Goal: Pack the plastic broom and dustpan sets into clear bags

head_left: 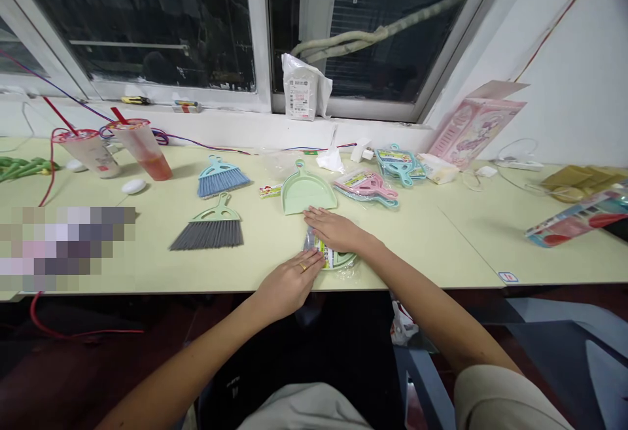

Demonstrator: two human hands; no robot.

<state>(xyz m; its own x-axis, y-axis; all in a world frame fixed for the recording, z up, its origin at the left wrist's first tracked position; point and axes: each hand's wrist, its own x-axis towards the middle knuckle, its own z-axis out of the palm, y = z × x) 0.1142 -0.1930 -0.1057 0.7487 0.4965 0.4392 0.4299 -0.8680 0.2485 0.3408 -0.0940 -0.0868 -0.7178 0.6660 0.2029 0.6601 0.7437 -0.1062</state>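
A green dustpan-and-brush set in a clear plastic wrapper (324, 258) lies near the table's front edge, partly covered by both hands. My left hand (289, 281), with a ring on one finger, rests its outstretched fingers on the wrapper's near left side; its thumb is hidden. Across the top of the pack lies my right hand (334, 230), palm down and fingers extended, their tips close to an unwrapped green dustpan (308, 192). To the left are a green brush with dark bristles (210, 232) and a blue brush (222, 179), both unwrapped.
Wrapped pink (366, 184) and blue (400, 163) sets lie behind on the right. Two drink cups with red straws, the nearer one pinkish (144, 152), stand at the back left. A pink box (473, 132) leans against the right wall. Cables run along the back.
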